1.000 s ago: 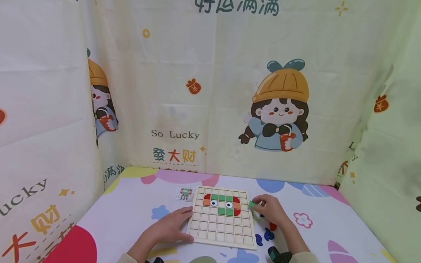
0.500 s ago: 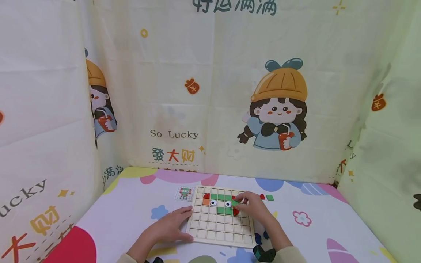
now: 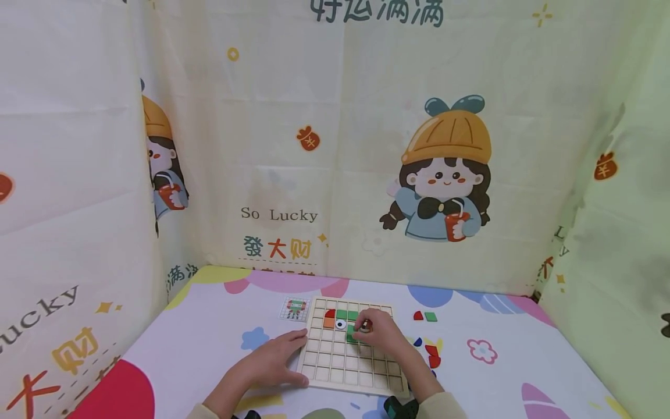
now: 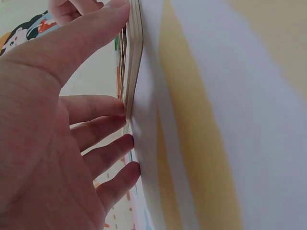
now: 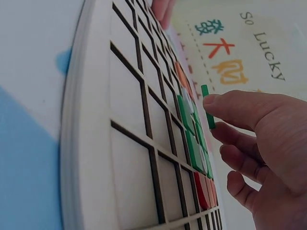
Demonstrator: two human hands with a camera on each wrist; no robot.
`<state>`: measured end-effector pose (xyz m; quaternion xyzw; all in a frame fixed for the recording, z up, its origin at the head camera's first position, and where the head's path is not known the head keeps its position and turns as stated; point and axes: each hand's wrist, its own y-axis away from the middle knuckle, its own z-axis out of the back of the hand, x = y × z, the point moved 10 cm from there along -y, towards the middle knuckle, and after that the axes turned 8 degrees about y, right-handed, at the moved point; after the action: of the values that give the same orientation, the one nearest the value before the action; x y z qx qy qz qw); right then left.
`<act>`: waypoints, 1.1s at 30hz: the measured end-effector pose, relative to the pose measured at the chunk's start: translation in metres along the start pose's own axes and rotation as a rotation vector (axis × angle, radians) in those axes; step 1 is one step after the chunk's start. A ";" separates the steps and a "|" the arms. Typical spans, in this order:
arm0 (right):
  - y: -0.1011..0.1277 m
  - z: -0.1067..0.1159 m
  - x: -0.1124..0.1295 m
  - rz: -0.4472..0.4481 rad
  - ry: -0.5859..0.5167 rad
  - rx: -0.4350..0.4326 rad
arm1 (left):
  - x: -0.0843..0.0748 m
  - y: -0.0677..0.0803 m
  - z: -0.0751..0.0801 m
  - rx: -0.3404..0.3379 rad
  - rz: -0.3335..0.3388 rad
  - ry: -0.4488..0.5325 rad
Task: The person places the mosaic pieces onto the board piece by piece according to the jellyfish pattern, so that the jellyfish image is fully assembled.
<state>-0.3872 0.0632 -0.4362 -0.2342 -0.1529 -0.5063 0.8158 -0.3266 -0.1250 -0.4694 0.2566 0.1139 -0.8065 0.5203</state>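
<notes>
A wooden grid board lies flat on the table. Its upper rows hold a red quarter-round tile, an orange tile, green tiles and a round eye piece. My right hand hovers over the middle of those rows. In the right wrist view the right hand pinches a thin green square tile on edge, just above the board. My left hand rests flat against the board's left edge, thumb on top and fingers straight along the side.
A small picture card lies off the board's far left corner. Loose red and green pieces sit to the board's right, with more red and blue ones nearer me. Printed cloth walls close in the table on three sides.
My right hand has carried the green tile leftward from beside the board's right edge to over its middle cells, uncovering the loose pieces at the right. The left hand has stayed put.
</notes>
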 end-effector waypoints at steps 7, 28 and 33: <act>-0.002 -0.012 0.006 -0.021 0.021 0.029 | -0.001 0.001 0.001 0.002 -0.004 0.005; -0.008 -0.024 0.023 0.007 0.126 0.051 | -0.002 0.002 0.003 0.002 0.000 0.013; -0.007 -0.024 0.023 0.016 0.110 0.056 | -0.004 0.004 0.003 0.002 -0.008 0.004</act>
<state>-0.3834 0.0303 -0.4436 -0.1841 -0.1200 -0.5074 0.8332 -0.3223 -0.1251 -0.4641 0.2583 0.1150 -0.8083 0.5165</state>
